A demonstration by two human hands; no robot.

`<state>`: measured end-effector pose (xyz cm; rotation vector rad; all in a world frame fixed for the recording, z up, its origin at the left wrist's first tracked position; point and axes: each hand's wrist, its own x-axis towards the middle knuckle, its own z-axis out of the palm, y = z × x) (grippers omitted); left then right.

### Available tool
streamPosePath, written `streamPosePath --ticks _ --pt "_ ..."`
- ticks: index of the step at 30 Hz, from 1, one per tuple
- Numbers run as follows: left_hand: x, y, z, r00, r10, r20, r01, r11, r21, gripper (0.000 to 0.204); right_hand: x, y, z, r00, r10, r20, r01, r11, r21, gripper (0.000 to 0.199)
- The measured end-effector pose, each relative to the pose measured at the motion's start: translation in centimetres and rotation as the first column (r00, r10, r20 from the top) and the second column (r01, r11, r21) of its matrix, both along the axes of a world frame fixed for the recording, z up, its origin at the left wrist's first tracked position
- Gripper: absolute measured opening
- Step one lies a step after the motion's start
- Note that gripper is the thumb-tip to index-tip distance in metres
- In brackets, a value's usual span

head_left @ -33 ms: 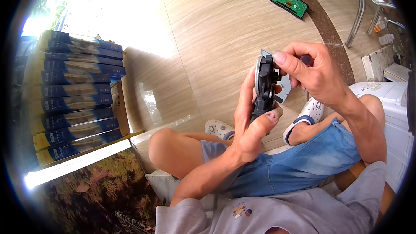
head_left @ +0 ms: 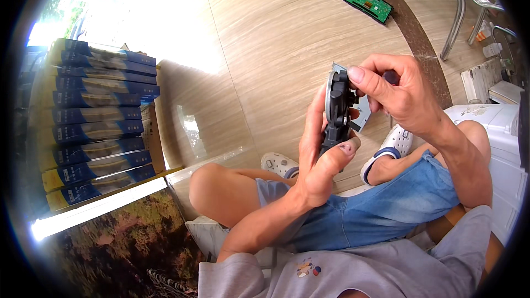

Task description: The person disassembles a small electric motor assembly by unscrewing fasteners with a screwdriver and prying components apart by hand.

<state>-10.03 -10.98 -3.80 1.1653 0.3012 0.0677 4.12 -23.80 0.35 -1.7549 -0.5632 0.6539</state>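
Note:
My left hand (head_left: 323, 160) is wrapped round a black mechanical assembly (head_left: 338, 113) with a rounded silvery metal rim, held upright above my lap. A flat grey metal plate (head_left: 361, 115) sticks out on its right side. My right hand (head_left: 395, 91) is closed at the upper end of the assembly, its thumb tip pressed against the top beside a small metal corner. A tool with a dark rounded handle (head_left: 391, 76) is tucked in my right fingers; most of it is hidden, so its exact kind does not show.
A green circuit board (head_left: 368, 4) in a black frame lies on the tiled floor ahead. Stacked blue and yellow boxes (head_left: 99, 127) stand at left. A metal chair (head_left: 458, 16) is at far right, and a white plastic container (head_left: 486, 132) stands beside my right knee.

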Motion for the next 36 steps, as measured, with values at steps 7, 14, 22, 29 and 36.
streamPosePath --ticks 7,14,22,29,36 --pt "0.1 0.1 0.8 0.999 0.005 -0.033 -0.005 1.000 -0.022 0.089 -0.5 0.1 -0.9 0.995 -0.078 0.059 0.074 0.994 0.077 0.017" --pt "0.2 0.0 1.3 0.998 0.028 -0.055 -0.033 0.995 -0.090 0.085 -0.9 0.3 -1.3 0.986 -0.125 0.108 0.108 0.982 0.155 0.015" --pt "0.2 0.1 1.0 0.998 0.010 -0.063 -0.018 0.992 -0.127 0.083 -0.2 0.2 -1.2 0.978 -0.108 0.180 0.104 0.994 0.034 0.027" --pt "0.4 -0.1 0.6 0.996 0.003 -0.090 -0.019 0.983 -0.183 0.082 -0.5 -0.1 -1.4 0.985 -0.094 0.144 0.090 0.995 0.033 0.019" --pt "0.3 0.1 1.0 0.996 0.004 -0.084 -0.021 0.979 -0.202 0.082 -0.8 0.3 -1.9 0.978 -0.117 0.175 0.090 0.983 0.157 0.013"
